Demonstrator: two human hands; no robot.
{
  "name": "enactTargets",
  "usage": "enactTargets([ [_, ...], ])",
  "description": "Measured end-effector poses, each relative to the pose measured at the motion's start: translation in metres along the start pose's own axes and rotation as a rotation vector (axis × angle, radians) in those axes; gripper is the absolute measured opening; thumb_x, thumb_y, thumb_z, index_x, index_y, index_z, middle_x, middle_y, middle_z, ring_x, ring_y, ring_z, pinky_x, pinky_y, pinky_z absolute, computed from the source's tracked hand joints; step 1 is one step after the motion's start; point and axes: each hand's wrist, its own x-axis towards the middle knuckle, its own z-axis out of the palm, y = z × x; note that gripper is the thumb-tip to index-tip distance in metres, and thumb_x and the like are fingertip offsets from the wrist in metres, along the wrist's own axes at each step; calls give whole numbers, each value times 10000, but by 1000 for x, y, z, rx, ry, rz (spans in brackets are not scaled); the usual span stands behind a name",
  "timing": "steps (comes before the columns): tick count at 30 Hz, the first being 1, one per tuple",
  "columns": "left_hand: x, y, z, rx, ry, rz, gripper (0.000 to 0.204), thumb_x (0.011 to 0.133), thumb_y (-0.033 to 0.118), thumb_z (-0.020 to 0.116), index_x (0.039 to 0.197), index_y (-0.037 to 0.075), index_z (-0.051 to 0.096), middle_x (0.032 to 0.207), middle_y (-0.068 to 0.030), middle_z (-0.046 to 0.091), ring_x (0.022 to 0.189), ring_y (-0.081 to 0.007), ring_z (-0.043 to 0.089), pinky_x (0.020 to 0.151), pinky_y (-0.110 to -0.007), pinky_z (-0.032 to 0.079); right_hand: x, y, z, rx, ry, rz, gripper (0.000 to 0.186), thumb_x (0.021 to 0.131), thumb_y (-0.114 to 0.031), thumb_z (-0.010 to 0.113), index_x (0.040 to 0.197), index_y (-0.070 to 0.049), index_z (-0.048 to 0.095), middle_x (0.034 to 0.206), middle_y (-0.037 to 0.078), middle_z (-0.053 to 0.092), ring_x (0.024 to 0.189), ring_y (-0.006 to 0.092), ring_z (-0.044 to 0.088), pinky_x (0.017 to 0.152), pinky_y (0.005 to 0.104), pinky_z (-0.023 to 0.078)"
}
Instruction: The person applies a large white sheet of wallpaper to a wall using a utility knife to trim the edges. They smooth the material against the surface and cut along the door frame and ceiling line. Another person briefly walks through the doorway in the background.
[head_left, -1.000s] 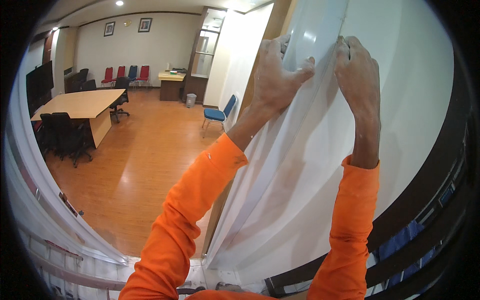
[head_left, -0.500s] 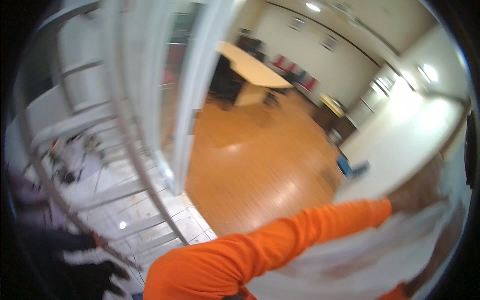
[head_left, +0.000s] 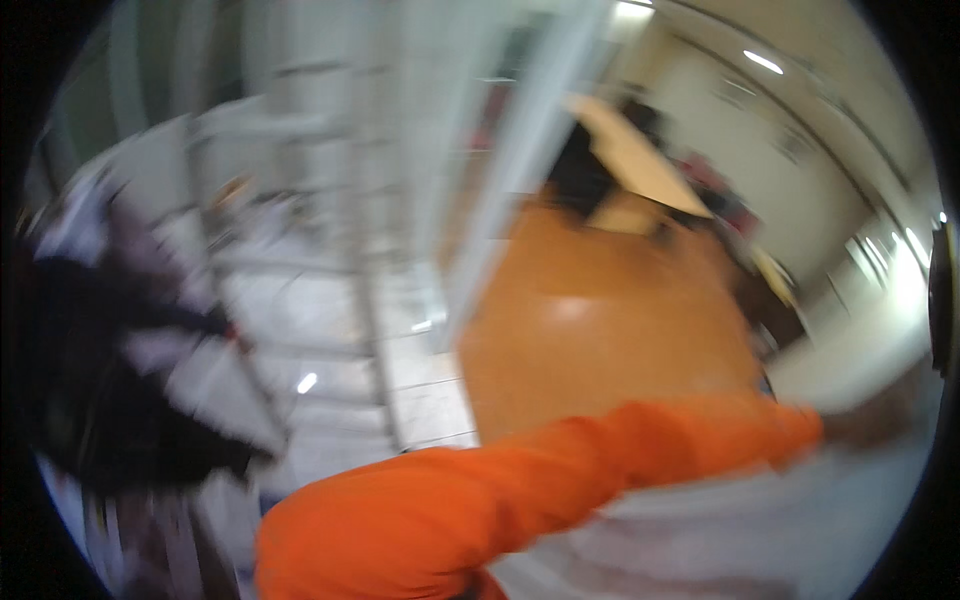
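Observation:
My left arm in an orange sleeve (head_left: 560,480) reaches across to the right. At its end my left hand (head_left: 880,418) is at a pale, patchy wall surface (head_left: 700,535). Motion blur hides the fingers, so what they hold, if anything, cannot be made out. My right hand is outside the picture.
A metal ladder (head_left: 365,270) stands at the left on white tiles (head_left: 425,405). Beside it a person in dark clothing (head_left: 90,350) has a hand at its rail. Past a glass door's white frame (head_left: 520,170), a wood-coloured floor (head_left: 600,320) leads to a desk (head_left: 640,160).
The view has swung left, so the room shifts rightward and more of the other person shows. My left hand stays at the wall. My right hand, at the lower right before, has left the picture.

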Motion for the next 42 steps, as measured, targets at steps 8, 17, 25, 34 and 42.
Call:
enactTargets([
  [8, 64, 36, 41, 261, 229, 298, 629, 963, 336, 652, 1472, 44, 426, 1173, -172, 434, 998, -258, 496, 902, -402, 474, -49, 34, 27, 472, 211, 226, 280, 1077, -254, 510, 1089, 24, 538, 986, 120, 573, 814, 166, 567, 774, 313, 500],
  [17, 132, 116, 30, 778, 438, 580, 449, 928, 358, 719, 1302, 111, 685, 1188, -146, 531, 1091, -270, 546, 958, -431, 474, -39, -3, 34, 485, 96, 176, 221, 1059, -203, 507, 1045, 17, 519, 772, 83, 607, 607, 171, 555, 583, 327, 511],
  [25, 137, 115, 40, 890, 482, 661, 240, 960, 283, 682, 1083, 87, 741, 1080, -96, 585, 1048, -269, 542, 923, -430, 448, -38, -2, 46, 375, 170, 19, 289, 1085, -230, 496, 997, 44, 521, 758, 54, 551, 585, 101, 463, 533, 260, 415],
  [34, 134, 108, 20, 952, 478, 637, 218, 989, 238, 630, 1042, 47, 722, 1060, -87, 588, 1002, -250, 543, 921, -428, 434, -42, -3, 44, 385, 165, 10, 338, 1082, -244, 506, 999, 79, 564, 811, 117, 618, 584, 154, 552, 533, 310, 481],
  [42, 120, 118, 31, 731, 422, 643, 174, 930, 131, 669, 1046, 34, 755, 1004, -129, 669, 911, -296, 650, 849, -390, 513, -44, 6, 48, 409, 179, -8, 308, 1077, -220, 499, 1000, 74, 551, 809, 120, 615, 573, 133, 529, 522, 274, 456],
])
